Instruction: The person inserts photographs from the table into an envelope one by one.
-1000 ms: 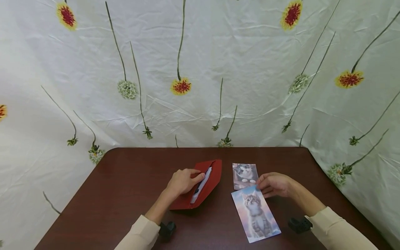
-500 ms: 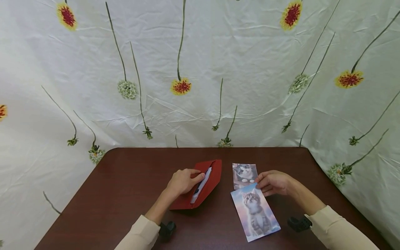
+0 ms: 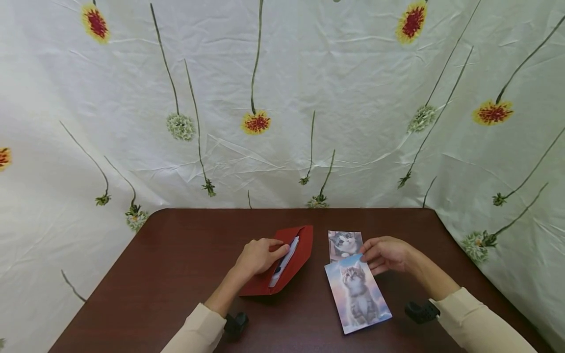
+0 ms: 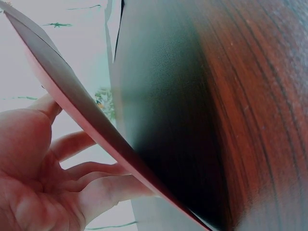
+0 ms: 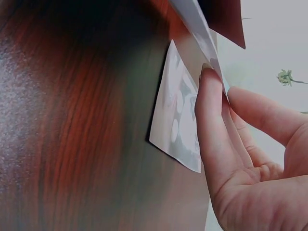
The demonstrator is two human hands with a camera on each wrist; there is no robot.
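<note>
My left hand (image 3: pixel 257 257) grips a red envelope (image 3: pixel 303 256) by its left side, thumb over the opening. White paper contents (image 3: pixel 285 262) show inside its mouth. In the left wrist view the envelope (image 4: pixel 91 126) slants past the fingers of the left hand (image 4: pixel 62 183). Between thumb and fingers, my right hand (image 3: pixel 390 256) pinches the top right corner of a kitten picture card (image 3: pixel 361 299). Its thin edge (image 5: pixel 201 29) appears tilted above the table in the right wrist view. Beneath its upper end lies a smaller cat photo (image 3: pixel 345 243), partly covered.
The dark brown wooden table (image 3: pixel 185 255) has rounded back corners. Behind it hangs a white cloth (image 3: pixel 282 166) printed with flowers. Black wrist cameras sit under both forearms, the left one (image 3: pixel 236 324) and the right one (image 3: pixel 421 313).
My right hand has risen slightly, drawing the kitten card up and a little left, so it covers more of the smaller cat photo. The left hand and envelope have stayed still.
</note>
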